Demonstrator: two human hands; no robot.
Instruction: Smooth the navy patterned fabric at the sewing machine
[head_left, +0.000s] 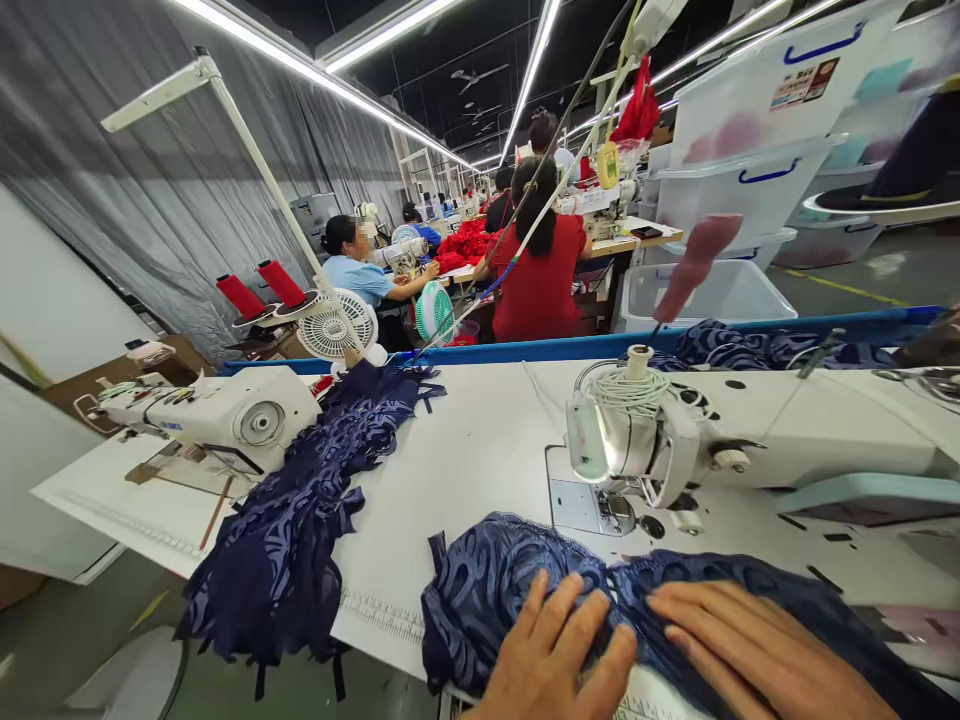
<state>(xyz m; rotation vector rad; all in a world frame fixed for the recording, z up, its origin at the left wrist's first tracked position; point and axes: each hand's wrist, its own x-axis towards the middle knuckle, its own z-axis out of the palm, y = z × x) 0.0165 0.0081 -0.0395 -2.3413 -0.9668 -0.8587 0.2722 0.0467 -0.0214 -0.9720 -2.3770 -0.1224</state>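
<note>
Hands, left [555,655] and right [757,650], lie open and flat pinning navy lace piece [495,575] smooth just before sewing machine [637,450], gripping nothing.

Navy lace garment piece [495,590] with a swirled openwork pattern — spread flat but rumpled along the near edge of the white desk [480,450], just before the sewing machine [637,450], spilling slightly over the edge.
</note>
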